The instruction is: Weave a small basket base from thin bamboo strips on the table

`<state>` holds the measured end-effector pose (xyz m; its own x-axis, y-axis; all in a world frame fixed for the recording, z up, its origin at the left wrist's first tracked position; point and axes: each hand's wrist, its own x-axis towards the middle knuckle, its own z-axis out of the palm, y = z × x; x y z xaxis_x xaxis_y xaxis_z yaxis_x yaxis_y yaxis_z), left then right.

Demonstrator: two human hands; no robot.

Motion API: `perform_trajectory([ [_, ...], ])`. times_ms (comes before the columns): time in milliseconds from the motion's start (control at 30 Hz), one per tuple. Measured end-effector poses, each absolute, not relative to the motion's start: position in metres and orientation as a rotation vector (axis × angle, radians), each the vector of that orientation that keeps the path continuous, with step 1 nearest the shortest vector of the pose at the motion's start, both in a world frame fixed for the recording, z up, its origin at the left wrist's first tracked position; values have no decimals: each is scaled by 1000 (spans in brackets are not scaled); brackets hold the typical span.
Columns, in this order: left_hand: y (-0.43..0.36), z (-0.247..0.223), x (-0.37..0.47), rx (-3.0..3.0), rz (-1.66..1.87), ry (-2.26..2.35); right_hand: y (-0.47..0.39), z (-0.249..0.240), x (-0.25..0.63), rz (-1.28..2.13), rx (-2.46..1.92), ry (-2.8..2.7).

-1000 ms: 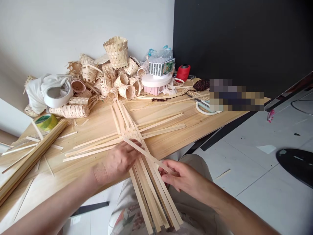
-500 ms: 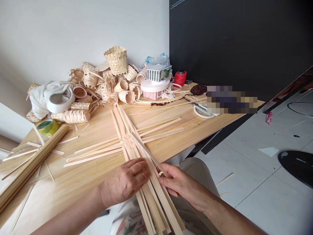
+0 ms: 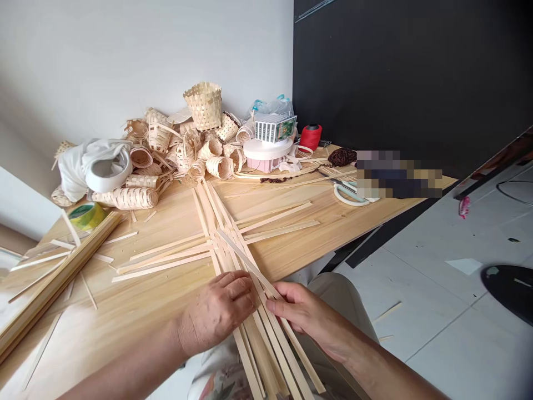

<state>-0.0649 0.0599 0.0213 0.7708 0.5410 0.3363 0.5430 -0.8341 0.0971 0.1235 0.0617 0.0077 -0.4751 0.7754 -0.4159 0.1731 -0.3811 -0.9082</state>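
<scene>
A cross of pale wooden strips (image 3: 272, 353) lies on the table, woven together at its middle; its near ends stretch past the table's edge over my lap. My left hand (image 3: 225, 303) is closed over these near lengths, fingers curled, just below the woven part. Between thumb and fingers of my right hand (image 3: 297, 305) is a single wooden strip (image 3: 245, 261), slanting over the others. The far end of this strip rests near the weave, and its lower part runs beneath my right wrist.
Woven baskets (image 3: 204, 108) are heaped at the back by the wall. Scissors (image 3: 352, 194), a red thread spool (image 3: 311, 138) and dark yarn (image 3: 342, 156) sit at the right. A bundle of long strips (image 3: 62, 278) and yellow tape (image 3: 86, 215) lie on the left.
The single strip in my right hand has shifted left at its far end, further over the woven part. My right hand has turned slightly, its thumb now on top. The view has shifted slightly.
</scene>
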Motion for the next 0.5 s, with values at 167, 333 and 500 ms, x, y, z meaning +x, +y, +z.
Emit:
perform_trajectory([
  [167,60,20,-65,-2902,-552,-880,61,7,121,1939,-1229,-1362],
  [333,59,19,-66,-2900,-525,-899,60,-1,122,1912,-1180,-1399],
  [500,57,21,-68,-2893,-461,-895,58,3,140,1784,-1178,-1492],
])
